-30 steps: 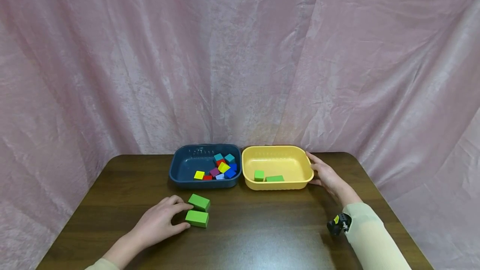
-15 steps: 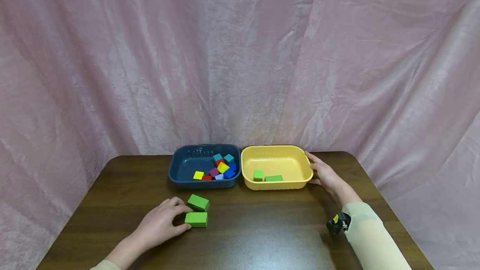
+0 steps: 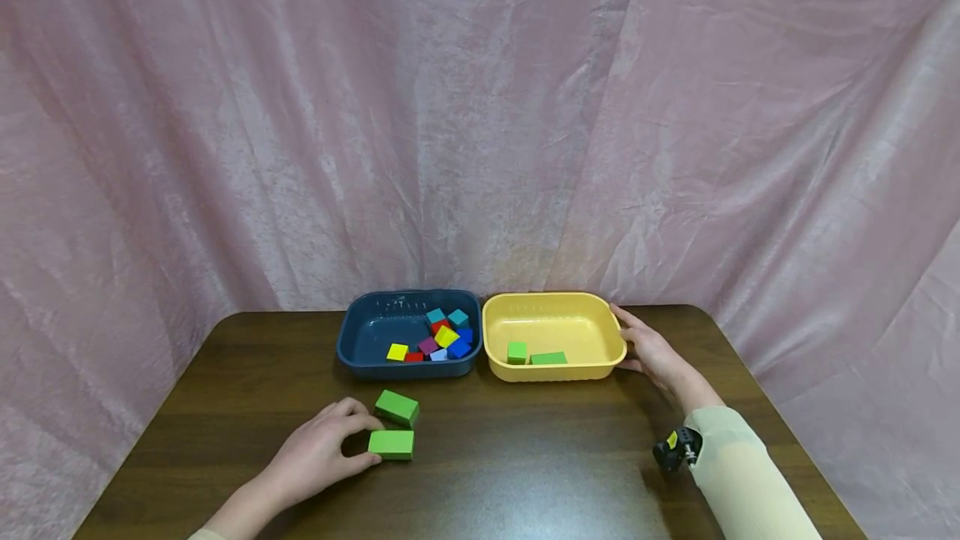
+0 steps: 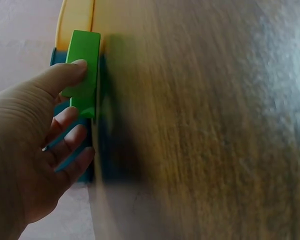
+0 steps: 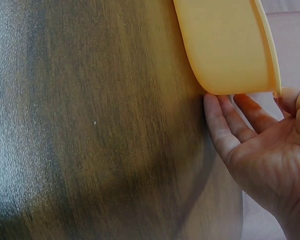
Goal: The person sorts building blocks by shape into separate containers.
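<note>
My left hand (image 3: 318, 450) pinches the nearer green block (image 3: 392, 444) at its left end, on the table in front of the bins. In the left wrist view the thumb lies along this green block (image 4: 84, 65), and the other fingers bend loosely below it. Just behind it a second green block (image 3: 397, 408) rests at an angle. My right hand (image 3: 654, 350) touches the right end of the yellow bin (image 3: 555, 372). From the right wrist view, its fingers reach the outer wall of the bin (image 5: 230, 55), with the thumb beside the rim.
In the yellow bin lie a green cube (image 3: 517, 352) and a green block (image 3: 549, 358). Left of it, the dark blue bin (image 3: 408, 369) holds several coloured cubes (image 3: 447, 337). Behind the wooden table (image 3: 510, 473) hangs a pink curtain (image 3: 480, 123).
The nearer green block has slid slightly toward me with my left hand, widening the gap to the block behind it. My right hand stays at the yellow bin.
</note>
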`<state>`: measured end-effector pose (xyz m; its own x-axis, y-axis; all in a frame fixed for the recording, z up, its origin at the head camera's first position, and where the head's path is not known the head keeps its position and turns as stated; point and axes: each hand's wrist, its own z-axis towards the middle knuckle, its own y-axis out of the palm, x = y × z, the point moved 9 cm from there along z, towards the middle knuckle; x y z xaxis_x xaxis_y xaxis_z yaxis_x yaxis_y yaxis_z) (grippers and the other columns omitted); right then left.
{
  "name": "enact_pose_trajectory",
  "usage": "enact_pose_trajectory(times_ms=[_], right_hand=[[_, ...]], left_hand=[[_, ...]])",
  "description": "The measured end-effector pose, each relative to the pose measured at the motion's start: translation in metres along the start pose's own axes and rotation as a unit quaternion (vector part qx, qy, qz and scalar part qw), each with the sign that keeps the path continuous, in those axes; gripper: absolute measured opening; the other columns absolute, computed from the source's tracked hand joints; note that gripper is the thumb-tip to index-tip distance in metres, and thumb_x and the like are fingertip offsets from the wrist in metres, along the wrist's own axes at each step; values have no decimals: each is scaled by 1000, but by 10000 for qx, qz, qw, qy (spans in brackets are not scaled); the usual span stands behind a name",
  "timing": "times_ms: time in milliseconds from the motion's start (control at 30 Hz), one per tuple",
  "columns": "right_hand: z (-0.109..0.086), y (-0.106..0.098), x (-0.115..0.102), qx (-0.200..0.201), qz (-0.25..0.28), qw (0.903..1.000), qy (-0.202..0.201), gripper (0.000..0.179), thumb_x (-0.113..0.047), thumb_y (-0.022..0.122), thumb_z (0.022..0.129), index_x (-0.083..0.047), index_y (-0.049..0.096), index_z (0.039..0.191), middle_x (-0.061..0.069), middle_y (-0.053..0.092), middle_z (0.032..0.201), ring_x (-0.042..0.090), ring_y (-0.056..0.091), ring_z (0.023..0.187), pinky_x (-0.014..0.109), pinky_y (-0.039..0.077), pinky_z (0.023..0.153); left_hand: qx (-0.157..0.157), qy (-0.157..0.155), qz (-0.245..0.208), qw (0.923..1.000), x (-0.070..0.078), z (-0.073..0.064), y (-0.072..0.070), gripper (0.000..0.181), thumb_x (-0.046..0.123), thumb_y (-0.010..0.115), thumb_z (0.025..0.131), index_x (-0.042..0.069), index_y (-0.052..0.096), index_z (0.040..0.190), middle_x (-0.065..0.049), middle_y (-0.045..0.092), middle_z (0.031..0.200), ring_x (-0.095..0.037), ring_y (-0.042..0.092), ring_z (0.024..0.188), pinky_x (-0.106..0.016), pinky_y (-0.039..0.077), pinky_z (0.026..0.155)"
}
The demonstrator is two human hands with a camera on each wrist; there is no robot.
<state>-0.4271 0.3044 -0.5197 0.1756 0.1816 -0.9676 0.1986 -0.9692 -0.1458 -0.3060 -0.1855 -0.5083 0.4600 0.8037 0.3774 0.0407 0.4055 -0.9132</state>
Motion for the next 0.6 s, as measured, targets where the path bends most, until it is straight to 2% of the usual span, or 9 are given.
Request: enact_pose_trajectory(times_ms=[233,600], right_hand=[[0,0,0,-14,-14,10000,-6,65,-12,33,108,-24,9,167,16,0,170,44,30,145,59,43,106],[2,-1,1,-24,4,10000,13,63,-11,31,109,-23,9,167,16,2,170,43,33,144,54,47,104]], left_hand=[[19,-45,-136,9999,7,1,-7,30,55,81,82,45,72,109,23,53,106,-3,52,96,-32,52,77],[312,-65,-89,9995,18,7,-24,35,45,88,79,40,74,111,20,53,109,-6,51,97,-28,52,73]])
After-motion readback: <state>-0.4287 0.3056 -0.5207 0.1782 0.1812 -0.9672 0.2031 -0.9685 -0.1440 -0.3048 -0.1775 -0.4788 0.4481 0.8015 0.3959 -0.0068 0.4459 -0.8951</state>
